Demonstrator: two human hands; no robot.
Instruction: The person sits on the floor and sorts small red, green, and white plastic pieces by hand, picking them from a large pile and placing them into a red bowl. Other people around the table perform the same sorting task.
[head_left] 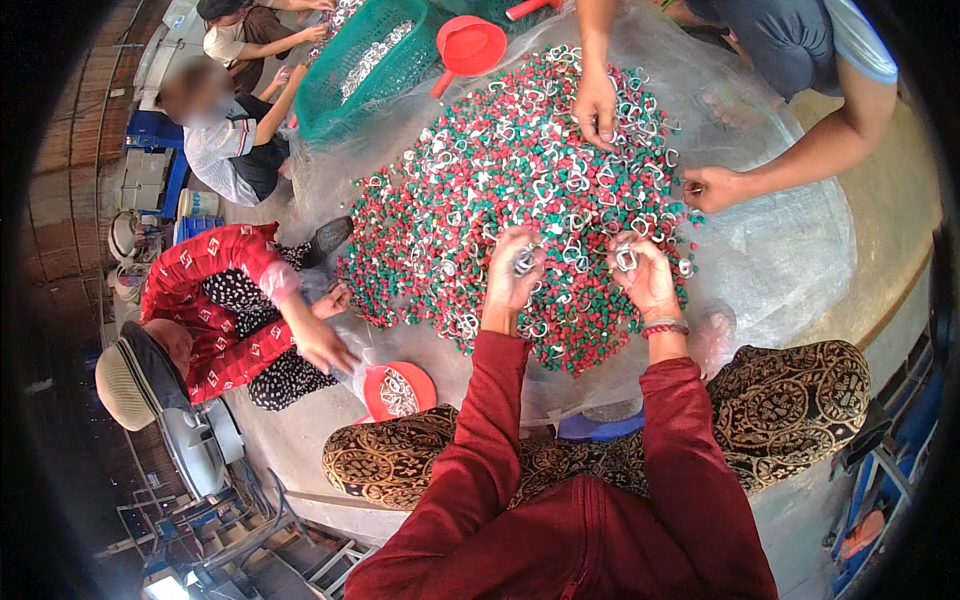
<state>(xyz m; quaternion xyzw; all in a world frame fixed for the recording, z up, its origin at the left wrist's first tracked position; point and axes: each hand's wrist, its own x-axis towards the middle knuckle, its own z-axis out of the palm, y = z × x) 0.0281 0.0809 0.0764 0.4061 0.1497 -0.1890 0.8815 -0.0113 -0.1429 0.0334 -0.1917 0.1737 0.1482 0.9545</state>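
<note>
The clear sheet point(800, 250) covers the floor; a band of it extends right of the pile, ending at a curved edge. The pile point(510, 190) of red and green pieces and white rings lies on the sheet, in front of both hands. The green basket point(325, 100), holding white rings, stands beyond the pile's left side. The white bucket point(198, 204), far left, carries printed lettering. The red scoop point(473, 46) lies near the basket; the red bowl point(428, 388), near the left knee, contains rings. The left hand point(513, 272) is curled around a few rings; the right hand point(648, 277), partly curled, grips rings at its fingertips.
</note>
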